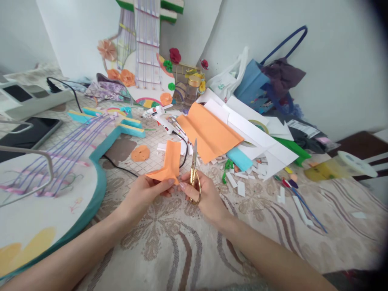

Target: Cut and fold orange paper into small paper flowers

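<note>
Nearest us, a guitar-shaped board (45, 226) with a turquoise rim is lying to the left of our left hand (151, 190), blue-violet strings running over it. A round orange cutout (140, 153) is resting just beyond that hand, which is grasping the folded orange paper (171, 161) between thumb and fingers. Beyond both hands, a white glue gun (164, 121) is lying with its dark cord trailing. Our right hand (207, 198) is gripping the gold-handled scissors (193, 178), their blades pointing away from us, while its fingertips are meeting the paper's lower end. Beyond the right hand, a larger orange sheet (210, 131) is lying against white sheets (251, 133); white scraps (241, 188) are scattering to that hand's right, and well apart, farther right, a yellowish plastic container (330, 169) is lying on its side.
</note>
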The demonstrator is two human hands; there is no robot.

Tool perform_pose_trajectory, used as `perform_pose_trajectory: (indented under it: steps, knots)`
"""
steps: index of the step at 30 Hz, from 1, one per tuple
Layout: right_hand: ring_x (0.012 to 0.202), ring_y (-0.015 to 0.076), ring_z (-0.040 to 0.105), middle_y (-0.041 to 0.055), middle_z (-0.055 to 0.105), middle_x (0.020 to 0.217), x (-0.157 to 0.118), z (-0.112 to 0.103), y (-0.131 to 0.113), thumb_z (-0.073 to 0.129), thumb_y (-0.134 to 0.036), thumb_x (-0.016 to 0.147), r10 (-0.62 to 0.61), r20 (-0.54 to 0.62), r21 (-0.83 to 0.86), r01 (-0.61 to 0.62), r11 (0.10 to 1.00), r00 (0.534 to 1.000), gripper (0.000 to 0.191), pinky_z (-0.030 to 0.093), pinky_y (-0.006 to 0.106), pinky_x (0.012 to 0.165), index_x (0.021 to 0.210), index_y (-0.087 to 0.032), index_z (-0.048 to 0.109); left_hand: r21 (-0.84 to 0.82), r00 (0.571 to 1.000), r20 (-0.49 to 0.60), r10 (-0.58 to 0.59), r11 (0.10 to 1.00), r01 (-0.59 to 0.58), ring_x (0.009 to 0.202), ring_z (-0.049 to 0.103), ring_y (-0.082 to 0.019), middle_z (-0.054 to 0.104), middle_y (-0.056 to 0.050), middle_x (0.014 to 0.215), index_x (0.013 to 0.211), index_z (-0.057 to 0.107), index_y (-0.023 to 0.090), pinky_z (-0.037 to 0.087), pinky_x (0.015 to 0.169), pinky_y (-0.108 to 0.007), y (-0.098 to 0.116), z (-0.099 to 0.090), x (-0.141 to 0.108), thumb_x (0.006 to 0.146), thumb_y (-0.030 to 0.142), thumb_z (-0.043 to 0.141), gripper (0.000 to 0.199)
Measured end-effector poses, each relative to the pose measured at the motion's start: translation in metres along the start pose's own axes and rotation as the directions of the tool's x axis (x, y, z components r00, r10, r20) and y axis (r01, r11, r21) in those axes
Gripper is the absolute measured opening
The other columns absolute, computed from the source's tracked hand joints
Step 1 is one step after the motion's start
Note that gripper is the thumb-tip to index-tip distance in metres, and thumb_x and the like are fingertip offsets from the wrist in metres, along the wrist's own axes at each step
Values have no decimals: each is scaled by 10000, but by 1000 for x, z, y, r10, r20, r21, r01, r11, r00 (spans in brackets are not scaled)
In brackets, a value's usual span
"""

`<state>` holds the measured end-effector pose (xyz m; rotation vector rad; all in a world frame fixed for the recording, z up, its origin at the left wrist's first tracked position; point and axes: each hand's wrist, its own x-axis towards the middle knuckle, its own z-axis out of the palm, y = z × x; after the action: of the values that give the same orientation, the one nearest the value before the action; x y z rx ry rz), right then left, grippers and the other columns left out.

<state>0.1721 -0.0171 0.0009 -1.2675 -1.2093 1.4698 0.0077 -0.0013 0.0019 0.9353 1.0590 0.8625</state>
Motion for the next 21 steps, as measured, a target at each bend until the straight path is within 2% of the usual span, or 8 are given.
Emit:
perform_pose_trajectory:
  steps: [3,6,8,11,17,21]
  knots:
    - [531,83,454,-42,520,627,-2,0,2,624,-376,780,-6,35,5,6,1000,999,236,365,200,499,842,-183,503,-63,1000,-9,12,998,-13,681,601,-136,687,-21,716,740,694,161,475,626,-217,2,-3,0,708,298,693,141]
    - [463,78,376,-62,423,543,-7,0,2,513,-524,824,22,159,13,-24,1000,987,341,318,204,448,785,-190,453,-140,1000,-6,3,990,-4,710,631,-140,711,-32,763,767,698,151,495,666,-224,7,-5,-1,715,272,693,132]
    - [458,75,327,-57,399,562,-11,0,1,430,-590,839,39,255,-6,-39,999,966,402,288,213,441,789,-191,438,-177,1000,-8,-11,984,9,732,647,-151,724,-49,791,779,703,141,505,697,-240,11,-6,-2,710,260,696,137]
    - [494,83,282,-53,347,578,-18,-3,-3,391,-620,841,16,336,-97,18,995,942,437,242,230,459,788,-188,435,-195,1000,-23,-19,981,14,742,658,-164,735,-74,816,775,709,127,514,733,-264,15,-7,-3,699,248,704,144]
    - [483,81,247,-62,286,558,-23,-3,-6,423,-638,814,35,369,-281,76,957,929,466,198,242,448,694,-190,378,-255,1000,-4,7,967,-7,701,658,-132,735,-53,795,787,712,135,522,724,-236,12,-13,0,732,232,683,115]
    - [479,83,249,-61,282,559,-23,-3,-4,418,-613,831,32,347,-319,86,944,937,445,196,239,444,689,-194,369,-269,1000,14,10,963,-6,690,658,-120,736,-47,777,781,712,133,525,697,-210,12,-14,0,743,231,677,110]
